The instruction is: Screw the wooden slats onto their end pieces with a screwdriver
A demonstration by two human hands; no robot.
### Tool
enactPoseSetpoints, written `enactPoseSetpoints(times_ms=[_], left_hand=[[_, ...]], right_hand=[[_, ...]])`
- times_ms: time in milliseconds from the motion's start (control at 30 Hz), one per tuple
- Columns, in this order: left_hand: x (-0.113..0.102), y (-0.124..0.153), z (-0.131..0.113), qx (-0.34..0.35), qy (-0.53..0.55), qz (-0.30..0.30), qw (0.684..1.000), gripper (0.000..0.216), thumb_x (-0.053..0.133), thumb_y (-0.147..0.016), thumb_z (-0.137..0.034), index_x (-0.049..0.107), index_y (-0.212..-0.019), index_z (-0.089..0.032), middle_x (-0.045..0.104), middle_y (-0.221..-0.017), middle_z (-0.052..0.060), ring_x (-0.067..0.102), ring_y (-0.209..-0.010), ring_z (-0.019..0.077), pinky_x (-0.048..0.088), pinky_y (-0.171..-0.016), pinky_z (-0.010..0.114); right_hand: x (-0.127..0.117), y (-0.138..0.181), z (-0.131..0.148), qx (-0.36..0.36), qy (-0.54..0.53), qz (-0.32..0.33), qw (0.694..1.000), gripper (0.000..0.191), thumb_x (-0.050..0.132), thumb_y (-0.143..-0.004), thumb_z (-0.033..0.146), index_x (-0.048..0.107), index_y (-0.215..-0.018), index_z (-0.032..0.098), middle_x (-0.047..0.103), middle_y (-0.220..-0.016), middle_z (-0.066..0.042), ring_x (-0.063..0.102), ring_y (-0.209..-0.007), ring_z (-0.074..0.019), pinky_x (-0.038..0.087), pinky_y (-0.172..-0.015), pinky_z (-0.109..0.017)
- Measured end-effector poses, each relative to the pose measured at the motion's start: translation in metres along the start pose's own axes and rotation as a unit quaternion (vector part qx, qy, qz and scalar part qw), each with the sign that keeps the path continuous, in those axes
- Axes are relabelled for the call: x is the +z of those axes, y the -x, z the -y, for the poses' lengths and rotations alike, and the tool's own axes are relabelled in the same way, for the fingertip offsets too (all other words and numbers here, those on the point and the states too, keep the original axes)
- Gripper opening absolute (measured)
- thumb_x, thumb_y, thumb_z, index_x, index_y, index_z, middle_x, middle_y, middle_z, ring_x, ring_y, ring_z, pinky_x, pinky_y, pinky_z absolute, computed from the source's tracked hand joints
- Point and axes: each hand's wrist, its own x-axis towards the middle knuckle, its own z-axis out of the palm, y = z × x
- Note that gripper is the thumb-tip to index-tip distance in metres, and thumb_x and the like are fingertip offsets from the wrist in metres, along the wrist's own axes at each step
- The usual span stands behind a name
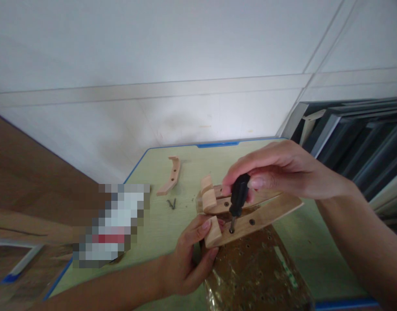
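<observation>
My right hand [266, 172] grips a black-handled screwdriver [240, 195], its tip in a hole of the nearest curved wooden hook [266, 220]. With thumb and fingers, my left hand [195, 246] pinches the upturned end of that same hook. Behind it lie more wooden hooks [214, 205], partly hidden by my right hand. They rest against a block wrapped in brown tape [250, 268], whose top is dotted with small holes. Another wooden hook [175, 172] with two holes lies apart on the table, and a few dark screws [171, 204] sit near it.
The pale green table [159, 242] has a blue edge and meets a white wall [185, 116]. A blurred-out item [117, 224] lies at the table's left. Dark panels [363, 134] lean at the right, and brown boards [39, 172] stand at the left.
</observation>
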Motion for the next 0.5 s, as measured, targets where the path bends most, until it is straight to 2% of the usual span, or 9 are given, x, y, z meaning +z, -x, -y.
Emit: enactPoseSetpoints(times_ms=[333, 500], left_hand=[[0.0019, 0.0054, 0.0028, 0.000, -0.005, -0.010, 1.000, 0.074, 0.044, -0.071, 0.005, 0.014, -0.136, -0.015, 0.045, -0.116, 0.013, 0.044, -0.109, 0.0255, 0.043, -0.091, 0.042], [0.0022, 0.0031, 0.0019, -0.009, -0.001, -0.020, 1.000, 0.070, 0.044, -0.075, 0.002, 0.016, -0.136, -0.019, 0.048, -0.114, 0.012, 0.047, -0.109, 0.0245, 0.043, -0.092, 0.041]], right_hand=[[-0.0008, 0.0006, 0.0006, -0.004, 0.084, -0.028, 0.996, 0.019, 0.054, -0.084, 0.019, 0.062, -0.093, 0.005, 0.065, -0.087, -0.006, 0.061, -0.079, -0.0103, 0.048, -0.070, -0.020], [-0.0006, -0.0003, -0.0001, -0.005, 0.100, -0.039, 0.994, 0.018, 0.054, -0.084, 0.020, 0.062, -0.091, 0.006, 0.064, -0.083, -0.006, 0.059, -0.076, -0.0094, 0.046, -0.067, -0.020]])
